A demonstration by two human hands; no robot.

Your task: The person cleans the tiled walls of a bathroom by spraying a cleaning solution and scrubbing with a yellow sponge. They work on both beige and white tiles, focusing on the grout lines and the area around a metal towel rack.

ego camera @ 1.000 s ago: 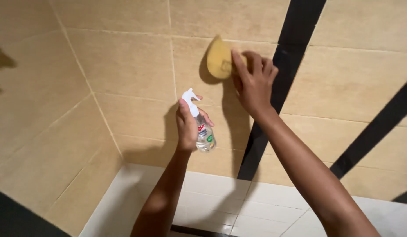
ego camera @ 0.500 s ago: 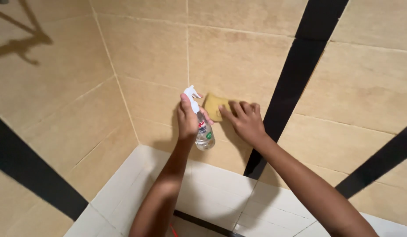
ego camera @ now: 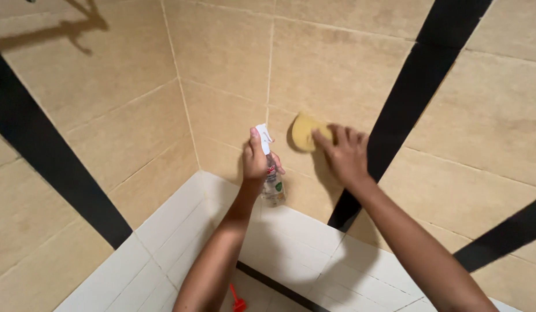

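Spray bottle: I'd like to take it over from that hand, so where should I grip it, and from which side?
Grip the clear body of the spray bottle, coming from below. The left hand wraps its neck with the white nozzle upward, leaving only the lower body exposed.
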